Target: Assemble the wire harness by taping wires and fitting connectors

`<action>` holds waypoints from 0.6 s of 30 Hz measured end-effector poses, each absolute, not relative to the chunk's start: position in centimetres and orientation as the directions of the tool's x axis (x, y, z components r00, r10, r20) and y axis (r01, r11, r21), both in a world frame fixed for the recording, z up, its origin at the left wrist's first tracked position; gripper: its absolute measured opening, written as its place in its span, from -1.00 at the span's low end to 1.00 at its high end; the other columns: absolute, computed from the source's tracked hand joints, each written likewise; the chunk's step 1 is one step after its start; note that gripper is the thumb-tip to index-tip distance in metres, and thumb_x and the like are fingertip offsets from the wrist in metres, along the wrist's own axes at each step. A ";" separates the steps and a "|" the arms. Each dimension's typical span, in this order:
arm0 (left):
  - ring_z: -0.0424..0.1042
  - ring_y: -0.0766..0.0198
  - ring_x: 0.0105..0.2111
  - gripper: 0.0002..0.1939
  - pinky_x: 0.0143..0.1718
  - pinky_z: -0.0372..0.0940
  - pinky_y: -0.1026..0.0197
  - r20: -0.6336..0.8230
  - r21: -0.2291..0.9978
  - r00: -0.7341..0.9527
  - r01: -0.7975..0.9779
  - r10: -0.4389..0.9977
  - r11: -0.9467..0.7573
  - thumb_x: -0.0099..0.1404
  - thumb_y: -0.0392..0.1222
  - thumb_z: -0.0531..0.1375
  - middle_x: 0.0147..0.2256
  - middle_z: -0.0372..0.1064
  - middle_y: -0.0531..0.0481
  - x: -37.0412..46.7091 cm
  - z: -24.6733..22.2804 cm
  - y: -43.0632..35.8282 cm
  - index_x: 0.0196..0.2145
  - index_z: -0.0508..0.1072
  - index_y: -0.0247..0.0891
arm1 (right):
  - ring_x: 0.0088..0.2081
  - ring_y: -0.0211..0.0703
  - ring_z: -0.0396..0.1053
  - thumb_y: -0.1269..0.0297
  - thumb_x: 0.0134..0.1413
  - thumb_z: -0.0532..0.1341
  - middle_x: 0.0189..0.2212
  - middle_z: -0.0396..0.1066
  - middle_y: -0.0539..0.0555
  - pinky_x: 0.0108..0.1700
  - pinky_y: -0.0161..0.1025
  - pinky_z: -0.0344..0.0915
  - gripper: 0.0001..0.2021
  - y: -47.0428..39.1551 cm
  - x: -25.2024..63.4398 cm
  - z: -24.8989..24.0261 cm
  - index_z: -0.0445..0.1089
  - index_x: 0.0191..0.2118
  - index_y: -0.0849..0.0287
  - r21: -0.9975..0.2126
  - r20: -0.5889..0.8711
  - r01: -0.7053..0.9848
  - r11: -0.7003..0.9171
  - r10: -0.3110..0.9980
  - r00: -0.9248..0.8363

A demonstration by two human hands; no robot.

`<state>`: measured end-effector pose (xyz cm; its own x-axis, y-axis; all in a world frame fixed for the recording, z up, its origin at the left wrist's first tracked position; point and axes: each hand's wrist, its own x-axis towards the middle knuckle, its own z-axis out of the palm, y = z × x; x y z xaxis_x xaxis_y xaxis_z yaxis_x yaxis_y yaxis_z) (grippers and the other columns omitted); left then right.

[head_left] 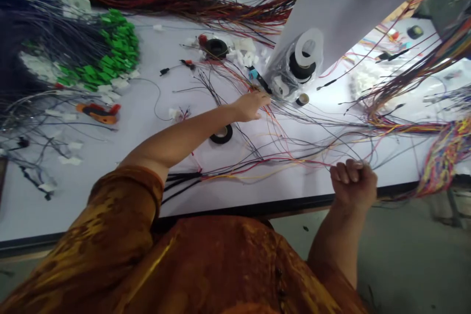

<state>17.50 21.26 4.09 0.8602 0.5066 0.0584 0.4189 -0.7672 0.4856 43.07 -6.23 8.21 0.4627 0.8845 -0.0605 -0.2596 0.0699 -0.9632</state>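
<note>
Ref. pt.: tape [222, 141], on table [66, 206], partly covered by L forearm [191, 132]. Wires [217, 176]: run along near side of tape, then R to R hand.

R hand [353, 184]: well R of tape; fingers curled into fist, gripping wires. L hand [250, 106]: R of and beyond tape; fingers extended, thumb apart, over more wires; contact: can't tell.

Obstructions: bagged rolls [302, 69], R of and beyond tape, near L fingertips; panel [349, 10], farther R, hides part of loom [184, 2] beyond tape. Blue-black tool [259, 80]: btwn loom and L hand, beyond tape. Orange tool [97, 113], green connectors [114, 49]: L of tape.
</note>
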 end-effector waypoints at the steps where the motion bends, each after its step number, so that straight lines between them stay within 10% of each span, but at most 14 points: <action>1: 0.34 -0.02 0.16 -0.54 0.19 0.22 0.04 0.070 0.491 0.844 0.435 0.532 -0.755 0.24 -0.22 0.25 0.13 0.37 -0.22 18.0 3.8 20.7 0.10 0.42 -0.31 | -0.69 -0.38 -0.25 0.06 -0.09 0.37 -0.71 -0.26 -0.16 -0.63 -0.33 -0.21 -0.68 -6.5 42.9 8.5 0.30 -0.61 0.07 -0.966 -0.057 -0.250 0.063 0.894 0.445; 10: 0.48 -0.04 -0.02 -0.78 0.02 0.30 -0.04 0.053 0.503 0.567 0.696 0.822 -0.512 0.43 -0.17 0.11 -0.18 0.53 -0.18 21.8 4.1 22.9 -0.17 0.55 -0.25 | -0.69 -0.41 -0.03 0.04 -0.11 0.44 -0.70 0.26 -0.06 -0.55 -0.24 0.06 -0.78 -8.6 41.6 8.0 0.56 -0.53 0.06 -0.998 -0.049 -0.058 -0.034 0.957 0.284; 13: 0.46 0.03 0.01 -0.66 0.09 0.25 -0.03 0.203 0.650 0.273 0.680 0.940 -0.338 0.51 -0.16 -0.04 -0.16 0.53 -0.17 20.6 4.1 25.7 -0.07 0.52 -0.22 | -0.64 -0.39 -0.01 0.07 -0.01 0.40 -0.70 0.17 -0.08 -0.53 -0.29 -0.01 -0.79 -7.4 41.1 6.4 0.58 -0.44 0.11 -0.991 -0.131 -0.045 -0.124 0.923 0.361; 18: 0.38 0.02 0.13 -0.63 0.19 0.19 -0.01 0.280 0.792 0.301 0.463 0.911 -0.397 0.47 -0.02 0.03 -0.07 0.54 -0.17 16.6 4.5 28.0 0.02 0.52 -0.20 | -0.59 -0.39 -0.01 0.04 0.07 0.37 -0.67 0.08 -0.11 -0.52 -0.32 -0.11 -0.74 -5.1 39.8 3.6 0.58 -0.35 0.17 -0.978 -0.207 -0.093 -0.185 0.896 0.393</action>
<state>16.60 28.01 4.48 0.3013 0.9114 0.2803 0.4633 -0.3969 0.7924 39.83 -5.13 3.64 0.3934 0.8958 -0.2069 -0.0933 -0.1850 -0.9783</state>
